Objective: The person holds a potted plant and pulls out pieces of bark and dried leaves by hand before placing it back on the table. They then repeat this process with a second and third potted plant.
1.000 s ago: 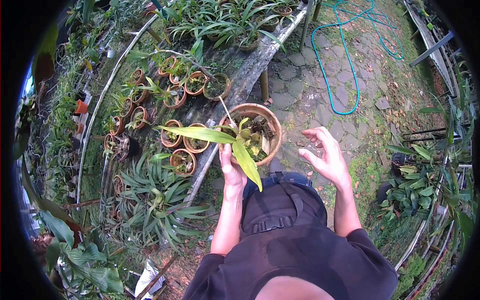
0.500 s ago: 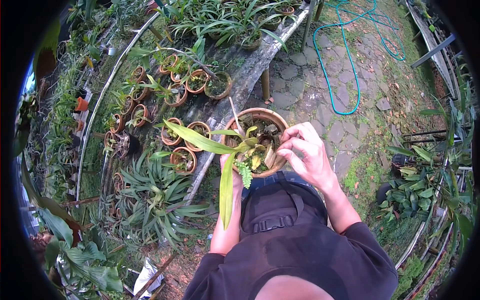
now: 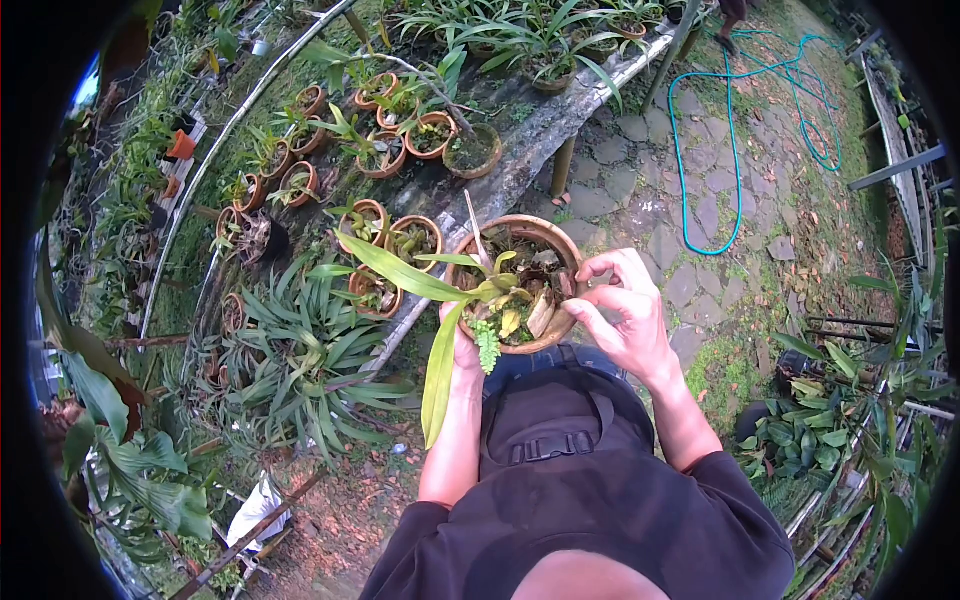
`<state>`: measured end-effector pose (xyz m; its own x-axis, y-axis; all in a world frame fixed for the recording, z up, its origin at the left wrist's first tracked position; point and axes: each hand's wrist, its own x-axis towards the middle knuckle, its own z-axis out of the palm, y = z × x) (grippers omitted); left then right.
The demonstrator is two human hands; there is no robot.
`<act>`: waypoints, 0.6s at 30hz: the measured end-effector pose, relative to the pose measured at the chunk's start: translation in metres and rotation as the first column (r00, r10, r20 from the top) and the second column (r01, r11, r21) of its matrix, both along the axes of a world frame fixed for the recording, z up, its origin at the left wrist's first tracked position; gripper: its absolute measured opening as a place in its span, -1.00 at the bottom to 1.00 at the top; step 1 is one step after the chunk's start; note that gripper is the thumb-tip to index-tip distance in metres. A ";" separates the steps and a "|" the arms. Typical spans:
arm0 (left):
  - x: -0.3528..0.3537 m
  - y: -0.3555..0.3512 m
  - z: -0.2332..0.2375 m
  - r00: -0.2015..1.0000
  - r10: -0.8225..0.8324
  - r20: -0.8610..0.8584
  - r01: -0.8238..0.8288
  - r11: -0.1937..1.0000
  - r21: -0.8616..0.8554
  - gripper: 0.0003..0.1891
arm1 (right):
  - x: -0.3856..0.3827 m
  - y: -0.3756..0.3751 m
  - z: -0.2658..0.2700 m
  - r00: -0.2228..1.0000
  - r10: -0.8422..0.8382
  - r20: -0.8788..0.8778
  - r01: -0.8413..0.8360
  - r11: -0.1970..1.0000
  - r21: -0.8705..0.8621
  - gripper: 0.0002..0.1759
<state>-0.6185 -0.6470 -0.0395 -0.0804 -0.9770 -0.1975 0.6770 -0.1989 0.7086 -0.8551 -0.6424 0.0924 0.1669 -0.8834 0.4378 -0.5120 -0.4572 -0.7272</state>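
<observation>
Our left hand [image 3: 463, 352] grips the pot [image 3: 530, 224] from below, the worktop [image 3: 520, 150] just beyond it. Our right hand [image 3: 625, 318] is pinched shut at its right rim. Dry leaves [image 3: 541, 311] lie inside, so clearing seems unfinished.

I see a round terracotta pot [image 3: 520, 222] held upright in the air. The left hand [image 3: 462, 350] cups it from below and the right hand [image 3: 620, 320] pinches its right rim. Its plant [image 3: 495, 292] sends one long green leaf out to the left, while another droops over the near rim. Dry bark fills the pot.
</observation>
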 end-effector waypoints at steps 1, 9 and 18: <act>0.002 0.002 0.002 0.998 0.054 0.028 -0.054 0.999 -0.002 -0.45 | 0.005 -0.004 0.000 1.000 0.002 0.016 -0.002 1.000 0.019 -0.80; 0.035 0.032 0.005 0.958 0.265 0.105 -0.260 0.964 -0.058 -0.57 | 0.047 -0.033 -0.005 0.968 0.249 -0.013 -0.248 0.967 0.054 -0.81; 0.078 0.048 0.041 0.866 0.389 0.313 -0.427 0.902 0.059 -0.36 | 0.116 -0.073 -0.007 0.908 0.418 0.013 -0.416 0.901 0.126 -0.84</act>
